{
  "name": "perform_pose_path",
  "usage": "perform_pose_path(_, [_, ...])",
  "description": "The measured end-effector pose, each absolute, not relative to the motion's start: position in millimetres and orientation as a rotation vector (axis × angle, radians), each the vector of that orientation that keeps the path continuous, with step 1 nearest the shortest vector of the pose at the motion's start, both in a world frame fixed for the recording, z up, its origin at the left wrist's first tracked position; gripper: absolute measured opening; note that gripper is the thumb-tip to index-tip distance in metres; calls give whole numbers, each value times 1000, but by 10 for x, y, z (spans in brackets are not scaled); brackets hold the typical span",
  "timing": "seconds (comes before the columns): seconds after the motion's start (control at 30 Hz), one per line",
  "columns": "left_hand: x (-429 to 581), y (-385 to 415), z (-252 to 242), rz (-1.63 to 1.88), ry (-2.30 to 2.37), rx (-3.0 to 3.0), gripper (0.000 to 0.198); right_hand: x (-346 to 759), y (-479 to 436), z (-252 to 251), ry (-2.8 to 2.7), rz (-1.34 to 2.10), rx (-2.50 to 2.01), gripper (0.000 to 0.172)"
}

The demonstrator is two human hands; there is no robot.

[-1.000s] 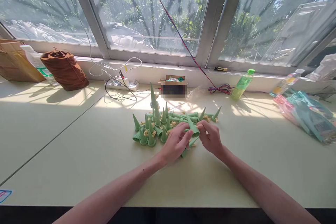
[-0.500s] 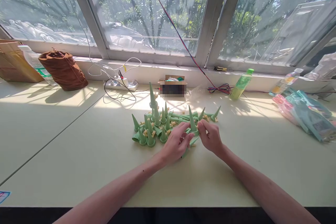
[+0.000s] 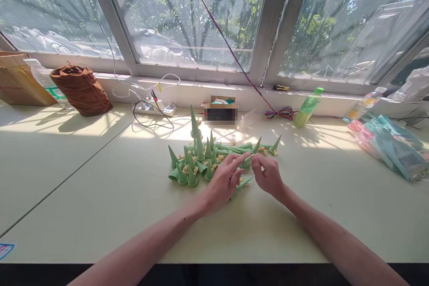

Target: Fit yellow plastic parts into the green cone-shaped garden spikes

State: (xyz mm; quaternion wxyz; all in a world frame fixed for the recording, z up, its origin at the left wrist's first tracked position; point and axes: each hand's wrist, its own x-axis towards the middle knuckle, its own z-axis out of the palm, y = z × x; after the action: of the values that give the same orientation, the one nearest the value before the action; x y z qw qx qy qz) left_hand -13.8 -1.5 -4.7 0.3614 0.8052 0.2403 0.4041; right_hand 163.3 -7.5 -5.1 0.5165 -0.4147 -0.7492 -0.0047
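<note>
Left hand (image 3: 221,184) grip: closed on one green cone (image 3: 247,161), apparently to steady it (finger contact is partly hidden).
Right hand (image 3: 268,173) grip: fingertips pinched against that cone's side.
Cone position: between both hands, over the worktop (image 3: 127,205).
Green pieces (image 3: 192,178): clustered beside the left hand, presumably for easy reach.

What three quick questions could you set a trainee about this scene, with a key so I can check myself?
1. True or false: in the picture, the brown bag stands to the left of the power strip.

2. The bottle beside the coiled cable has a cap of which colour? A: red; B: green; C: white.

3. Fill in the two missing words: one green cone shows between the left hand and the ____ ____.

Key: 1 true; 2 B; 3 right hand.
</note>
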Motion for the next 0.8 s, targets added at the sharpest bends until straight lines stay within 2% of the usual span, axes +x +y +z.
perform_pose_path(0.17, [-105,-13,-61,1116,719,2073,38,1621,-80,-63,-1766,-47,-1012,35])
perform_pose_path(0.43, [-82,-47,10,1304,882,1952,17,1651,-71,-106,-1709,42,-1026,32])
perform_pose_path(0.8, [-52,-157,260,953,675,1265,38,1675,-83,-117,-1818,-48,-896,25])
